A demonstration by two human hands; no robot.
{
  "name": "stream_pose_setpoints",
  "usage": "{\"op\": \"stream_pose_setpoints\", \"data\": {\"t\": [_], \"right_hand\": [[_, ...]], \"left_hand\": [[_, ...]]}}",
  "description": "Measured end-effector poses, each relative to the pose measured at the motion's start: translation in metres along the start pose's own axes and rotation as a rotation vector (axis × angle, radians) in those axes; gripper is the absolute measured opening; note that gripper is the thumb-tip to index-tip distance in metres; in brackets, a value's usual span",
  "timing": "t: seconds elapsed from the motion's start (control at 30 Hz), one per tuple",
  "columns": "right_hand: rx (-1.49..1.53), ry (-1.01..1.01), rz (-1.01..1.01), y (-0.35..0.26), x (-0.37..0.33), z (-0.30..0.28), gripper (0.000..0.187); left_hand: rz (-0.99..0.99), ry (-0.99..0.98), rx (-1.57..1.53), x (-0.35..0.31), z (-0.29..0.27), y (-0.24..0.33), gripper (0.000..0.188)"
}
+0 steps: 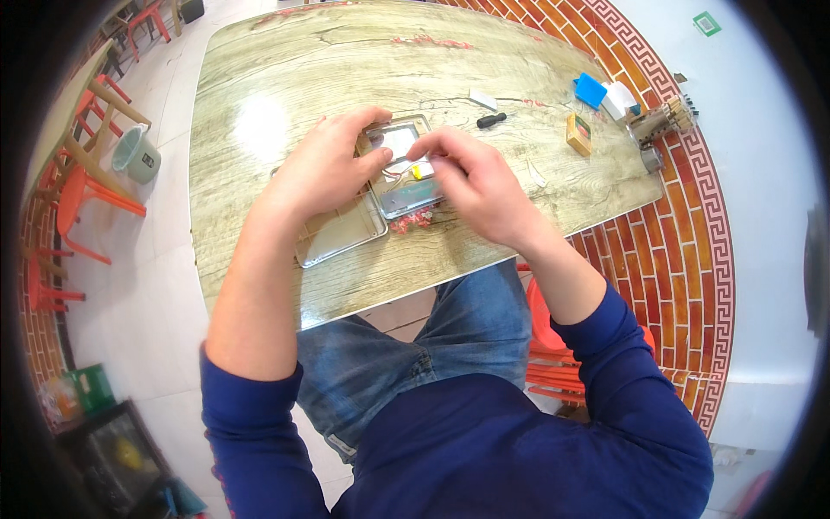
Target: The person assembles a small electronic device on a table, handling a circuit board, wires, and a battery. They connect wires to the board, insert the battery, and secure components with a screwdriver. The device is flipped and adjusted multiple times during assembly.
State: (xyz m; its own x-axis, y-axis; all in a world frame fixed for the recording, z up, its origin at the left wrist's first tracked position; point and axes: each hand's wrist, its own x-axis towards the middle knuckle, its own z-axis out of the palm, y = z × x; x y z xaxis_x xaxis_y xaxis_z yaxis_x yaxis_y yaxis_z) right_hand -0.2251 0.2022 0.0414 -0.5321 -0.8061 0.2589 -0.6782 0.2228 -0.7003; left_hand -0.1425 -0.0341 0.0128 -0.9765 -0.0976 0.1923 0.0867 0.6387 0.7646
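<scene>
An opened electronic device lies on the table, its pale rectangular casing (422,124) facing up. Inside are thin wires (394,176) and a part with yellow tape (420,172). My left hand (333,160) curls over the casing's left side, index finger at the far edge and thumb near the wires. The fingers of my right hand (475,186) are pinched together above the taped part; what is between them is hidden. A grey-blue flat panel (408,199) lies just below the wires. Under my left wrist is a shallow, light cover (343,232), partly hidden.
On the wood-patterned table (285,78) lie a black-handled screwdriver (491,121), a small white block (482,99), a yellow box (578,135) and a blue object (590,90). A brick-patterned wall (683,285) borders the right side. Left stand orange stools (86,203) and a bin (137,156).
</scene>
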Motion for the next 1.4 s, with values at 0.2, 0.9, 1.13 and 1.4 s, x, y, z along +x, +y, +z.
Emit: {"op": "stream_pose_setpoints", "data": {"t": [0.2, 0.9, 1.13, 1.4], "right_hand": [[-0.372, -0.087, -0.225, -0.005, 0.001, 0.016, 0.016], [-0.459, 0.109, -0.043, 0.025, -0.005, -0.035, 0.014], [-0.400, 0.244, 0.224, 0.079, -0.039, -0.043, 0.011], [-0.129, 0.516, 0.153, 0.097, -0.049, -0.032, 0.011]], "left_hand": [[0.014, -0.012, 0.027, 0.001, -0.002, -0.004, 0.046], [0.017, -0.039, 0.015, 0.001, -0.002, 0.002, 0.048], [0.109, -0.020, 0.188, 0.001, -0.003, 0.014, 0.065], [0.145, -0.065, 0.291, -0.013, 0.000, 0.058, 0.078]]}}
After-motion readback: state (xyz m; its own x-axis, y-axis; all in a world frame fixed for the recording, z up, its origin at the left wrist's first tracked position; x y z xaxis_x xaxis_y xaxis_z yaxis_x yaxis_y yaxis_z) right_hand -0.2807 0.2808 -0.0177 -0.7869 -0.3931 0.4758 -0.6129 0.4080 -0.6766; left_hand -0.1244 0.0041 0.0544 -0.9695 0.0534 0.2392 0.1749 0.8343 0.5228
